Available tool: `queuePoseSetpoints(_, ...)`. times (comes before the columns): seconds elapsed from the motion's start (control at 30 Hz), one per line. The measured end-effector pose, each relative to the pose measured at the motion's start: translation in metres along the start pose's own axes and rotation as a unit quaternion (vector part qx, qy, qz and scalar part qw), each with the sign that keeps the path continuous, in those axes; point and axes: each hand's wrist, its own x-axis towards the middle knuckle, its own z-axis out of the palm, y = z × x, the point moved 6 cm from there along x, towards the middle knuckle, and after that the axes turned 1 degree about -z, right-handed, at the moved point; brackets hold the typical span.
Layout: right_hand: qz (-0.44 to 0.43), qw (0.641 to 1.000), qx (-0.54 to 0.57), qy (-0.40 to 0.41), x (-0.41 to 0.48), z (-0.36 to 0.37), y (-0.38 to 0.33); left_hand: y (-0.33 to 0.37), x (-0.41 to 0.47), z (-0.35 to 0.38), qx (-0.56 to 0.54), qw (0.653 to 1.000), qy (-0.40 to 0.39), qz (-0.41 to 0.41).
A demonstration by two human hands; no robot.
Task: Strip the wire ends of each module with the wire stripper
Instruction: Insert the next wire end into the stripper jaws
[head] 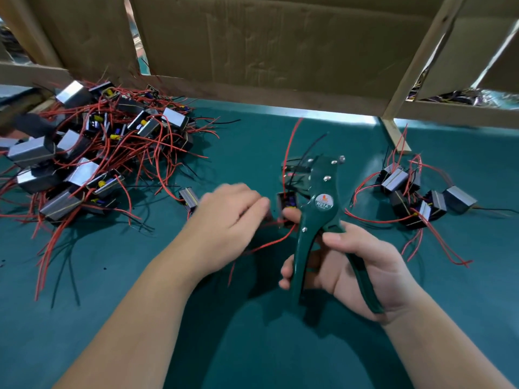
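Tabletop: we see a dark teal mat (252, 346) over the whole work surface, with a bright strip of reflected light along its far edge.
Back wall: brown cardboard sheets (266, 43) stand at the far edge, braced by a pale wooden frame (415, 57). Through gaps at the upper right we glimpse clutter too blurred to name.
Left pile: a heap of metal-cased modules (92, 153) lies tangled in red and black wires at the far left.
Right group: a smaller cluster of modules (421, 197) sits well apart from the heap.
Lone module: one (188, 196) lies just beside the left hand.
Wire stripper: the green tool (323, 203) points away from us, its handles spread.
Right hand: its grip (365, 265) wraps round both handles.
Module in work: a dark module (288, 202) sits just left of the stripper, between the hands. Its red wire (289, 147) rises past the head.
Left hand: it is blurred (233, 211) and reaches toward that module. We cannot tell whether its grip holds anything.
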Motion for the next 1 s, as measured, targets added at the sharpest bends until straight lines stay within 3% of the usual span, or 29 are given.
queuePoseSetpoints(0.07, -0.074, 0.995, -0.004, 0.073, 0.001, -0.011, -0.012, -0.017, -0.001, -0.022, 0.089, 0.987, 0.104, -0.087)
queuePoseSetpoints(0.13, -0.166, 0.972, -0.024, 0.161, -0.003, -0.026, -0.029, -0.040, -0.011, -0.043, 0.146, 0.945, 0.191, -0.223)
queuePoseSetpoints(0.2, -0.222, 0.950, -0.041, 0.215, -0.010, -0.039, -0.042, -0.056, -0.020, -0.049, 0.147, 0.917, 0.188, -0.320)
queuePoseSetpoints(0.3, -0.254, 0.932, -0.071, 0.249, -0.016, -0.051, -0.048, -0.063, -0.021, -0.039, 0.167, 0.912, 0.116, -0.357)
queuePoseSetpoints(0.43, -0.282, 0.913, -0.126, 0.266, -0.019, -0.053, -0.050, -0.065, -0.017, -0.031, 0.130, 0.930, 0.081, -0.334)
queuePoseSetpoints(0.57, -0.258, 0.934, -0.103, 0.226, -0.017, -0.045, -0.043, -0.046, -0.007, -0.028, 0.040, 0.973, 0.074, -0.214)
queuePoseSetpoints(0.7, -0.223, 0.949, -0.100, 0.198, -0.012, -0.037, -0.032, -0.024, -0.005, -0.016, 0.017, 0.988, 0.007, -0.155)
queuePoseSetpoints(0.9, -0.203, 0.958, -0.087, 0.184, -0.009, -0.031, -0.027, -0.018, -0.006, -0.022, 0.045, 0.987, 0.085, -0.131)
queuePoseSetpoints(1.0, -0.195, 0.962, -0.073, 0.175, -0.009, -0.030, -0.026, -0.019, -0.005, -0.021, 0.063, 0.990, 0.070, -0.108)
